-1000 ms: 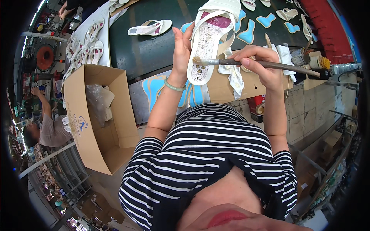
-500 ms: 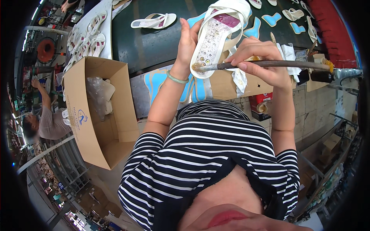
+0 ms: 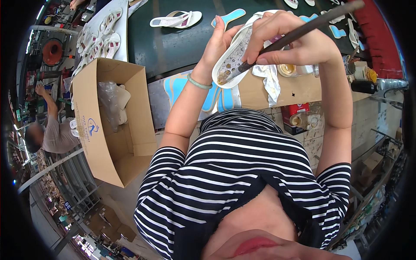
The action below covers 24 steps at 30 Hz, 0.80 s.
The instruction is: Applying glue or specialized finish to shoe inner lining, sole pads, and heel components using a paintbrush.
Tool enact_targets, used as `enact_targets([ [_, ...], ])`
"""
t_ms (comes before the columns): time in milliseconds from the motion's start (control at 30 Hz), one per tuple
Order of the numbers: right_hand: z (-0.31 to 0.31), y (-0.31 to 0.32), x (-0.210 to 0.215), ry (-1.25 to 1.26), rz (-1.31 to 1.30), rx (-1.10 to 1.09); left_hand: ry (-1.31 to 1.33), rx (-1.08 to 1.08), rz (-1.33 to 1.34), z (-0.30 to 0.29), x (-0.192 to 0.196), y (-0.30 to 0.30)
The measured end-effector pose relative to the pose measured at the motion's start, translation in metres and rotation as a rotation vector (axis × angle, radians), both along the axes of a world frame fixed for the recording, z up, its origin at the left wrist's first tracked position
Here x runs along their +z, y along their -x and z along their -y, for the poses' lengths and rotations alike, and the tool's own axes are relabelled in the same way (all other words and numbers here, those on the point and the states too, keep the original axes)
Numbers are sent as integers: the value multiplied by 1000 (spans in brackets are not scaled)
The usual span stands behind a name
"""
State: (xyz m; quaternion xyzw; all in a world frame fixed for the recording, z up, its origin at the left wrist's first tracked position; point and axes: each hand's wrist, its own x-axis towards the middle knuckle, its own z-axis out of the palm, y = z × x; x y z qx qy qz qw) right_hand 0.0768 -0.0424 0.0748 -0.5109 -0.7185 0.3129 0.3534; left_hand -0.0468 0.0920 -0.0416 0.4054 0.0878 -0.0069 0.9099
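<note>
A white strappy sandal (image 3: 227, 71) is tilted in my left hand (image 3: 213, 48), its bare, marked footbed facing up. The fingers of that hand go behind the sandal and the thumb stands up at its edge. My right hand (image 3: 299, 43) grips a long dark-handled brush (image 3: 323, 22), and its bristles touch the footbed at the heel end. The right hand hides most of the straps and toe. Just below the sandal lie several light-blue insoles (image 3: 211, 98) with tan edges. A crumpled white cloth (image 3: 269, 82) and a jar of amber liquid (image 3: 287, 69) are beside them.
On the dark green surface (image 3: 151, 47) lie another white sandal (image 3: 177, 20) and a blue insole (image 3: 229, 17). An open cardboard box (image 3: 141, 104) stands at left, near white sandals (image 3: 97, 45) on a pale board. Another person (image 3: 60, 134) is further left. A dark bottle (image 3: 364, 86) is at right.
My right hand has moved up over the sandal, and the brush handle has swung from nearly level to steeply slanted. The bristles stay at the heel end. The jar has come into sight.
</note>
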Motion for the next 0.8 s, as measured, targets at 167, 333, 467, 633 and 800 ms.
enact_targets([
  [167,-18,6,34,180,98,127,-64,-75,37,-3,-1,3],
  [333,-36,-3,34,296,-121,270,-116,-105,121,-1,2,1],
  [467,-40,-6,19,325,-130,260,31,-165,95,-6,-25,-9],
  [633,-43,3,38,415,-21,231,-72,-162,150,-9,-37,-13],
  [800,-46,-1,50,555,14,246,65,-178,145,-6,-24,-10],
])
